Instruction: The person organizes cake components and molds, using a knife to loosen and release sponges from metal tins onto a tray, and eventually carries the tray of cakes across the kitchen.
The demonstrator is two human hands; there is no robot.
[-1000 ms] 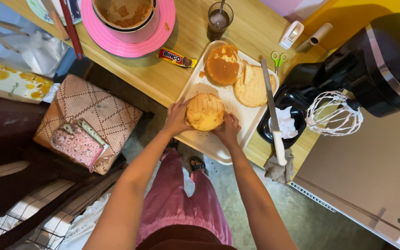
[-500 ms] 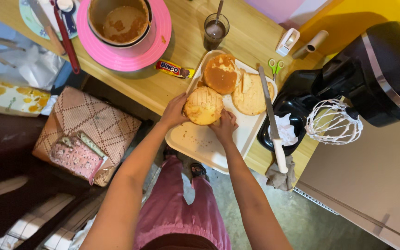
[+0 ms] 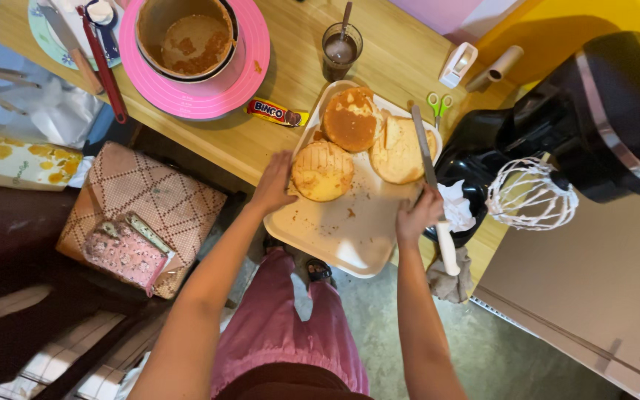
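Since the earlier frames, right hand (image 3: 418, 215) has left the round sponge cake layer (image 3: 323, 171) and shifted to the long knife (image 3: 431, 189) at the tray's right edge; fingers curled at the white handle, whether they clamp it cannot be told. Left hand (image 3: 274, 185) lies open, fingers spread loosely, fingertips touching the left side of the cake layer, gripping nothing. Cake layer sits on the cream tray (image 3: 350, 230), near its left rim. Two more layers lie further up the tray: a browner one (image 3: 350, 118) and a paler cut one (image 3: 400, 152), blade resting across the latter. Black stand mixer (image 3: 594, 118) with whisk (image 3: 531, 195) just right of tray. Pink turntable (image 3: 250, 70) with cake tin sits well apart on the wooden table (image 3: 394, 52)
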